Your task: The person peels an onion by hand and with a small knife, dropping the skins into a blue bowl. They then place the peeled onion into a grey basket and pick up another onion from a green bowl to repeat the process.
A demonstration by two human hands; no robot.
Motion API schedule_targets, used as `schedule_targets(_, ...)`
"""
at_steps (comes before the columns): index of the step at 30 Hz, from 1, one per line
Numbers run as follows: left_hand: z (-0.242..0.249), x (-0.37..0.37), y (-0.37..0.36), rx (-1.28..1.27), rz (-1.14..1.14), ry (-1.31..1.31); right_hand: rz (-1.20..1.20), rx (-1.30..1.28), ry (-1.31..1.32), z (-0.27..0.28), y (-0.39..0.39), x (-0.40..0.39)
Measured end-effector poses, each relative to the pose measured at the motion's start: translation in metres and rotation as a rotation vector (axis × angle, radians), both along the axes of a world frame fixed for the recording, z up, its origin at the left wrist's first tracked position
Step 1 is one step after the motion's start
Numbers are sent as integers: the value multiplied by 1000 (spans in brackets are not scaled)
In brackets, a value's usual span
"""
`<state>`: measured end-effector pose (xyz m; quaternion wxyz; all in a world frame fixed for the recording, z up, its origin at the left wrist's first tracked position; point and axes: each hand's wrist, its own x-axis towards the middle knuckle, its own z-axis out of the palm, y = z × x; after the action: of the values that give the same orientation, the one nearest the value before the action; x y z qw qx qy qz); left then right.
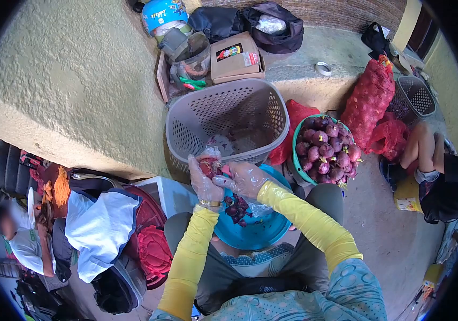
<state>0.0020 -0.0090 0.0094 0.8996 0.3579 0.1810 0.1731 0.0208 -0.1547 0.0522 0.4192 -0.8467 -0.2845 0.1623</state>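
My left hand (203, 184), in a clear plastic glove, is closed around a red onion (210, 167). Against the onion's right side, my gloved right hand (246, 180) has its fingers bent in, with a bit of pink showing at them; I cannot tell what it grips. Below both hands, a blue basin (264, 235) sits between my knees, with dark onion skins (236, 208) in it. Just beyond the hands stands a grey perforated basket (186, 147) with some scraps at its bottom. Peeled-looking purple onions (325, 152) fill a green-rimmed tub (295, 155) to the right.
A full red mesh sack (368, 101) leans at the back right, near another basket (416, 96). A cardboard box (237, 56) and clear plastic containers (191, 56) rest on the ledge. One person (28, 241) is at the left, another person's legs (421, 147) at the right.
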Motion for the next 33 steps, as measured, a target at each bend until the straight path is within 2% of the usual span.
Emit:
schedule_targets(2, 1, 0, 1, 1, 14, 4, -14, 60, -36, -5, -1, 3)
schedule_targets(4, 1, 2, 4, -37, -172, -71, -30, 118, -74, 0, -5, 8)
schedule_targets(5, 7, 1, 1, -39, -174, -71, 7, 88, -82, 12, -10, 11)
schedule_targets(8, 16, -3, -2, -113, -340, 116, 30, 56, -85, 16, -14, 16)
schedule_targets(12, 11, -4, -8, -17, -240, 81, 8, 7, -77, 7, -10, 12)
schedule_targets(14, 10, -5, -7, 155, -174, 27, -18, 47, -83, 0, -5, 9)
schedule_targets(18, 10, -1, -14, 132, -66, 7, -55, 162, -73, -11, 2, 4)
schedule_targets(20, 7, 2, -14, 236, 38, 18, -46, 149, -46, -11, 3, 4)
schedule_targets(24, 15, -1, -16, 224, 39, -9, -23, 207, -80, -15, 0, 9)
schedule_targets(26, 30, -9, -15, 496, -79, -149, 13, 179, -52, 8, -10, 14)
schedule_targets(27, 35, -8, -11, 494, -80, -150, 51, 151, -24, 16, -16, 20)
schedule_targets(29, 43, -2, 2, -375, -472, -51, 76, 58, -84, 10, -18, 30)
schedule_targets(30, 28, 0, 10, -270, -506, 18, 75, -6, -145, 7, -21, 29)
schedule_targets(31, 21, 0, 11, -269, -507, 18, 74, -68, -207, 11, -21, 28)
schedule_targets(33, 6, -2, 12, -241, -471, 101, 36, -26, -265, 6, -17, 22)
